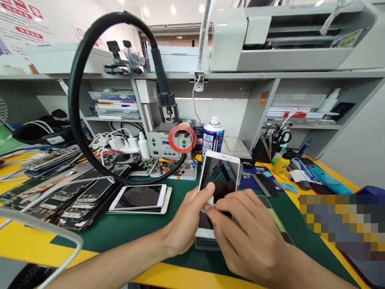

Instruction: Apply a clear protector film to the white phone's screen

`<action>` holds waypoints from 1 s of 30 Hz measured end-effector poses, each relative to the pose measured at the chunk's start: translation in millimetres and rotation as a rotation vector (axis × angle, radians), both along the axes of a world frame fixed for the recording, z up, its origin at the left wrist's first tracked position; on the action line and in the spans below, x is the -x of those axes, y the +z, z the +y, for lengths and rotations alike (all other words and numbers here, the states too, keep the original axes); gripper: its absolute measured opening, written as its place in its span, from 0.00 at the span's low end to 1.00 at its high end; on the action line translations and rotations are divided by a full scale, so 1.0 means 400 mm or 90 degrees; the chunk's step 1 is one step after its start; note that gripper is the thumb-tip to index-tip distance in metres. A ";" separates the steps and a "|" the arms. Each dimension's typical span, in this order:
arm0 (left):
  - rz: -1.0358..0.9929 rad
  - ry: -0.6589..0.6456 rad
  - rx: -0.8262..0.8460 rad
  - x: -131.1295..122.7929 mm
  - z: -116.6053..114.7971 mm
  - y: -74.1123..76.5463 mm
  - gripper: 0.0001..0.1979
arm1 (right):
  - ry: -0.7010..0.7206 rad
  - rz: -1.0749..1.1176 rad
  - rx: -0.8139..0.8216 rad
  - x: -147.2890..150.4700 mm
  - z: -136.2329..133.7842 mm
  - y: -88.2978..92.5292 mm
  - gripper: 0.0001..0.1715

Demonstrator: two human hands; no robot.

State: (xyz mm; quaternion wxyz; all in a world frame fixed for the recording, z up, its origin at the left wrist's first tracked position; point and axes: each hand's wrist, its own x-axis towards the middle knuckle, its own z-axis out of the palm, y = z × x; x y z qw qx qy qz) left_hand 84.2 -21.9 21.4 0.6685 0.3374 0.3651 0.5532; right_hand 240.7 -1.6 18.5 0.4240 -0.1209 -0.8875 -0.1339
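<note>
A white smartphone [220, 172] with a dark screen stands tilted above the green mat [141, 228], its lower end near a grey metal block [205, 242]. My left hand [189, 218] grips the phone's left edge, thumb on the glass. My right hand [246, 233] covers the phone's lower half and pinches a small white piece [210, 204] against the screen; what that piece is I cannot make out.
Stacked phones and screens [90, 196] lie at the left, two white phones [140, 198] near the middle. Behind stand a hot-air station [168, 140] with a black hose [75, 92], red tape [182, 138], a spray can [213, 138] and tools [273, 144]. A pixelated patch sits lower right.
</note>
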 end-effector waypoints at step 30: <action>-0.100 0.073 -0.026 0.030 0.032 0.013 0.20 | 0.021 0.000 -0.047 0.027 0.017 -0.022 0.15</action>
